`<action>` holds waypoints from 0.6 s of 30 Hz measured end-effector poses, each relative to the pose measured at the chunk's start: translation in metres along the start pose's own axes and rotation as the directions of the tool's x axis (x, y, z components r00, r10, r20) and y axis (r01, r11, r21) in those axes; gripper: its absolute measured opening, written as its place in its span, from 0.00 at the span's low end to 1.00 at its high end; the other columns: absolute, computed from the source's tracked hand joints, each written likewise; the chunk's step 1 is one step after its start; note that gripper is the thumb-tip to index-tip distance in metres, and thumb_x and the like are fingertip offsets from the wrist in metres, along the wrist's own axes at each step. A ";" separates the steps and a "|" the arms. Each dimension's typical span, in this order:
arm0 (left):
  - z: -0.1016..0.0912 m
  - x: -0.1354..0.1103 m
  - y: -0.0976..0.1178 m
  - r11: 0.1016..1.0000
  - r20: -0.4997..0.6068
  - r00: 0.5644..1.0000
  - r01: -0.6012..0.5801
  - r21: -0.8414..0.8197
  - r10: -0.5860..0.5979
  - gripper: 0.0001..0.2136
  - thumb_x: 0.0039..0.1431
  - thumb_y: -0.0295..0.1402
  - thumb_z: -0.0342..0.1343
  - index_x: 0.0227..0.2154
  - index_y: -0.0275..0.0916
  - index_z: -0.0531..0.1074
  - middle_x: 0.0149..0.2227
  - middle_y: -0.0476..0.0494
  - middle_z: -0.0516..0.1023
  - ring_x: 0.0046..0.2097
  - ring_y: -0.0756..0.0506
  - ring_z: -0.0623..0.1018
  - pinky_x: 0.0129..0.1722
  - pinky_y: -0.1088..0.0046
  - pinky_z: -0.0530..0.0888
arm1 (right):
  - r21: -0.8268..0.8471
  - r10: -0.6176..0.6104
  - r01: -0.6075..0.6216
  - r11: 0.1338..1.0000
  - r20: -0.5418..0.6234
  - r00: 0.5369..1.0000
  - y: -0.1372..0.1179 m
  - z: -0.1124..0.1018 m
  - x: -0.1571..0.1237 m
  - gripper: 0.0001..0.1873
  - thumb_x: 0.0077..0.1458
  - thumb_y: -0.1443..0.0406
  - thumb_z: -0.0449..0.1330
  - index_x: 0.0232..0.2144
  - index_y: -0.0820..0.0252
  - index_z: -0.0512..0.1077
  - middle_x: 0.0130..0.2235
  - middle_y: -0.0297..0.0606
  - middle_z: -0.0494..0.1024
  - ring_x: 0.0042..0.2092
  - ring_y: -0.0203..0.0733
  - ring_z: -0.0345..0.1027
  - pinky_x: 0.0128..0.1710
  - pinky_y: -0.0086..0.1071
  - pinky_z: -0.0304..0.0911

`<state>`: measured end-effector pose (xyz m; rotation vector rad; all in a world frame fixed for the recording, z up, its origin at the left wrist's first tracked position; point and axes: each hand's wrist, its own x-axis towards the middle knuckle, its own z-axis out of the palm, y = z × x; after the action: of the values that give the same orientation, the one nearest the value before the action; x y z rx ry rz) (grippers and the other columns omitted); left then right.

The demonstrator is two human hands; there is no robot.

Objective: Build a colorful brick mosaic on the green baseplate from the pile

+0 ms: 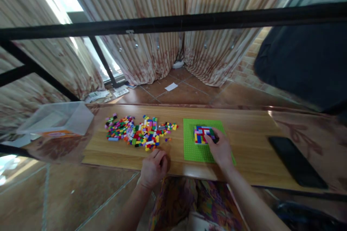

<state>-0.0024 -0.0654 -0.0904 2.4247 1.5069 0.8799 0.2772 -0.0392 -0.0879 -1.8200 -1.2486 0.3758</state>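
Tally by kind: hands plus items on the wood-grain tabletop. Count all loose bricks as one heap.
Bare hands: 2 (left hand, right hand)
Green studded baseplate: 1
Multicoloured brick build: 1
Multicoloured loose-brick heap: 1
Flat black rectangular slab: 1
Total: 6

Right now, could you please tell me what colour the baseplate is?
The baseplate is lime green, as the head view shows.

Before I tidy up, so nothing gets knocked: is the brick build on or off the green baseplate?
On: the brick build lies inside the outline of the green baseplate, green showing around it.
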 end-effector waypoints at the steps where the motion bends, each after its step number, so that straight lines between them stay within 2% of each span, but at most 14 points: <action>1: 0.000 -0.001 0.000 1.000 0.004 1.000 0.003 -0.006 -0.003 0.07 0.61 0.28 0.47 0.35 0.40 0.71 0.31 0.46 0.74 0.33 0.49 0.75 0.32 0.75 0.71 | 0.024 0.007 -0.008 1.000 0.027 1.000 0.001 -0.001 0.001 0.30 0.51 0.49 0.57 0.50 0.62 0.71 0.46 0.49 0.78 0.45 0.50 0.71 0.48 0.45 0.63; 3: 0.001 -0.002 0.000 1.000 0.011 1.000 -0.001 -0.015 0.001 0.08 0.60 0.27 0.47 0.35 0.40 0.71 0.31 0.45 0.73 0.33 0.49 0.75 0.32 0.75 0.71 | 0.058 0.039 -0.043 0.997 0.072 0.997 0.004 -0.002 0.004 0.32 0.51 0.48 0.57 0.51 0.63 0.71 0.46 0.49 0.78 0.45 0.50 0.71 0.47 0.44 0.64; 6: 0.002 -0.002 0.000 1.000 0.003 1.000 0.001 -0.021 -0.001 0.07 0.60 0.27 0.47 0.35 0.40 0.70 0.31 0.44 0.73 0.34 0.48 0.75 0.31 0.74 0.70 | 0.022 0.097 -0.100 0.995 0.098 0.990 0.006 -0.004 0.008 0.33 0.51 0.47 0.56 0.50 0.64 0.71 0.45 0.51 0.78 0.44 0.52 0.72 0.46 0.45 0.65; 10: 0.003 -0.003 0.002 1.000 0.008 1.000 0.012 -0.027 -0.011 0.06 0.58 0.27 0.48 0.34 0.40 0.70 0.31 0.44 0.72 0.32 0.49 0.73 0.30 0.74 0.69 | -0.047 0.080 -0.077 0.996 0.071 0.994 0.010 -0.003 0.008 0.34 0.51 0.47 0.56 0.51 0.65 0.71 0.45 0.52 0.78 0.44 0.55 0.72 0.45 0.46 0.65; 18: 0.006 -0.004 0.005 0.998 0.012 1.000 0.028 -0.065 -0.027 0.06 0.55 0.26 0.50 0.34 0.40 0.70 0.31 0.45 0.72 0.31 0.49 0.72 0.29 0.75 0.68 | -0.065 0.067 -0.067 0.996 0.006 0.998 0.005 -0.002 0.001 0.33 0.50 0.47 0.56 0.50 0.65 0.73 0.44 0.52 0.79 0.42 0.56 0.72 0.43 0.46 0.65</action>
<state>0.0028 -0.0705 -0.0948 2.3537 1.4805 0.8944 0.2822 -0.0399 -0.0903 -1.9215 -1.2205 0.3845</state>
